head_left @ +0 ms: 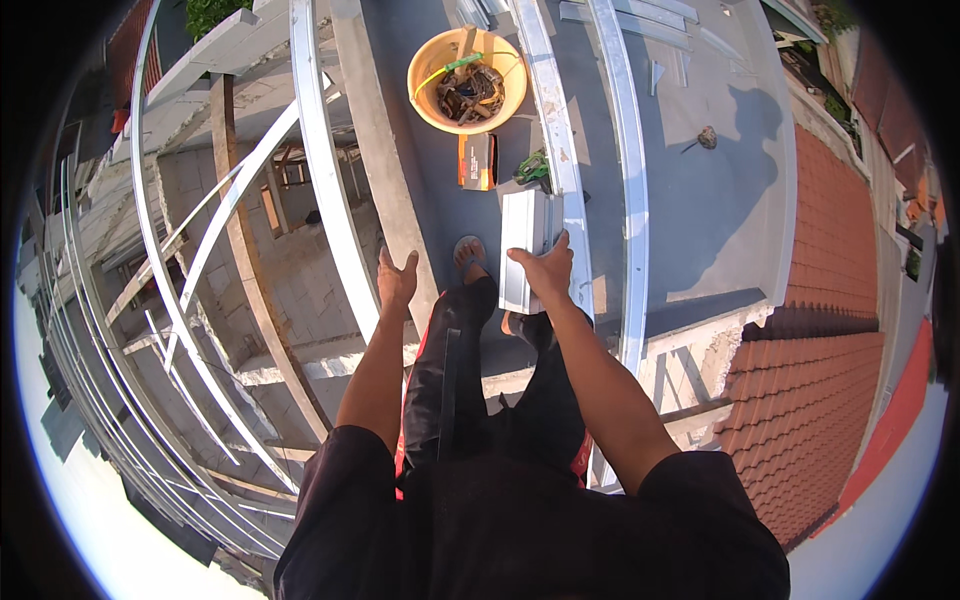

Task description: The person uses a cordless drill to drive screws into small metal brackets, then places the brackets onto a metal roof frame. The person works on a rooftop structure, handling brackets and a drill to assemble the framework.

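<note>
Black shirt (520,530) and dark trousers (545,400) fill the lower centre of the frame, nearest the camera, with two bare forearms reaching up. At the centre, the right hand (545,268) spans a white metal bundle (518,225), thumb on its left part and fingers toward its right side, and looks clamped on it; the left hand (398,280) holds nothing, thumb and fingers apart, by a concrete ledge (375,120) left of centre, though I cannot tell whether it touches. Handling the bundle seems the step in hand, and the next move, I judge, calls for a firm, balanced hold and care at the thin metal edges. Counted from large to small: one grey slab (670,110) spreads over the upper centre and right; two slopes of orange tiled roof (800,430) lie at the right; two long silver rails (628,150) cross the slab, the bundle just beside the left one; one ledge borders the slab; one yellow bucket (512,85) stands at top centre, its scraps too tangled to count; one bundle, its separate lengths hard to number; one sandalled foot (470,255) shows plainly, the other mostly hidden; one black-and-orange box (478,162) sits just below the bucket; one green tool (533,168), its kind unclear, lies right of the box; one small brown lump (707,137) rests at upper right.
</note>
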Demonstrator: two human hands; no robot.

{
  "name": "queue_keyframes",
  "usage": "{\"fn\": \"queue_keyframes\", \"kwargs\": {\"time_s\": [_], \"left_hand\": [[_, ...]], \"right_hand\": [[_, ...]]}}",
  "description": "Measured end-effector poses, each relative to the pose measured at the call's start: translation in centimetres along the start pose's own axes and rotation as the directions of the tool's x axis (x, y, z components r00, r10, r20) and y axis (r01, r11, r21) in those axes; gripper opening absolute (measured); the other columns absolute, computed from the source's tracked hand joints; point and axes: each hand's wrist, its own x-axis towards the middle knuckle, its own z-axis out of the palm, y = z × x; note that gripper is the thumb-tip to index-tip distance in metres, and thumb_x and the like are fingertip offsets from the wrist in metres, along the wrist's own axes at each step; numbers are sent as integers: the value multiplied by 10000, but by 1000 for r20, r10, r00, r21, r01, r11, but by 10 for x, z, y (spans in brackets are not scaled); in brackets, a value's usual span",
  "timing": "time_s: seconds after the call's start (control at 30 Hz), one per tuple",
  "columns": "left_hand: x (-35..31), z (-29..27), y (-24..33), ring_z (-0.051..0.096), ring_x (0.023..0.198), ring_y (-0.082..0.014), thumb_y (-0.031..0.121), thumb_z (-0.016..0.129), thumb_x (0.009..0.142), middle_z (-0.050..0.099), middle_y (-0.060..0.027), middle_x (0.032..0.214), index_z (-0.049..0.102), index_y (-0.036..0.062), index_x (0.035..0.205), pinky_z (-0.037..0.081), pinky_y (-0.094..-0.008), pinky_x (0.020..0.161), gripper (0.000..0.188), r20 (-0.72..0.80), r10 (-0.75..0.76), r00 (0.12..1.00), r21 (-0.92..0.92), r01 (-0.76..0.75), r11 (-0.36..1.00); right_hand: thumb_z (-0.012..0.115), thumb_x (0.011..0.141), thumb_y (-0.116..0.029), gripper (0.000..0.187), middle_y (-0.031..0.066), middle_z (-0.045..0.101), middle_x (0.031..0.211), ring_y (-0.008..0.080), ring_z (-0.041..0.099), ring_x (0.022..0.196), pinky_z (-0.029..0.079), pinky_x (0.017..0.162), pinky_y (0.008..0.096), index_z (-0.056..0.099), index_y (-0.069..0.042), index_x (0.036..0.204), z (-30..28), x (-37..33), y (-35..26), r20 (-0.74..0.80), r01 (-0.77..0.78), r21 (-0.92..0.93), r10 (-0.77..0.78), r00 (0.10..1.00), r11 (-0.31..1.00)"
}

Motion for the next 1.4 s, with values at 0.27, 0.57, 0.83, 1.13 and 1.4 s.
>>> {"fn": "queue_keyframes", "kwargs": {"time_s": [0.27,0.57,0.83,1.13,1.4], "left_hand": [[144,100,-12,131,1585,-417,614,692,904,187,-232,1689,164,86,1655,153,-635,1247,1059,-164,497,852,545,-342,766],[165,136,-28,81,1599,-411,704,679,856,142,-213,1711,229,143,1654,75,-630,1265,1074,-309,553,774,524,-346,778],[163,138,-26,93,1601,-387,656,700,881,157,-194,1710,247,158,1646,72,-616,1279,1019,-342,540,769,523,-322,789],[152,138,-26,157,1594,-360,619,643,946,223,-196,1695,242,104,1637,177,-561,1282,950,-358,562,746,621,-259,740],[167,143,-41,104,1587,-436,650,694,888,175,-248,1686,231,135,1648,104,-666,1249,1028,-347,605,717,540,-375,754]], "right_hand": [[917,692,-368,1197,242,465,1393,432,445,1348,392,1100,554,214,-33,1600,145,145,58,-16,66,-369,-78,997,927],[911,708,-393,1196,218,475,1350,396,468,1294,371,1084,523,209,-62,1618,232,205,135,-192,59,-456,-163,968,888],[867,745,-505,1205,230,448,1411,393,444,1317,343,1108,515,184,-60,1632,251,214,152,-202,59,-513,-188,961,856],[767,870,-286,891,271,381,1533,408,343,1457,315,1197,512,300,8,1569,223,294,66,-440,139,-235,-232,868,962],[834,740,-324,951,262,588,1368,399,559,1329,422,1159,446,320,22,1462,180,340,94,-180,-1,-470,-95,979,883]]}}
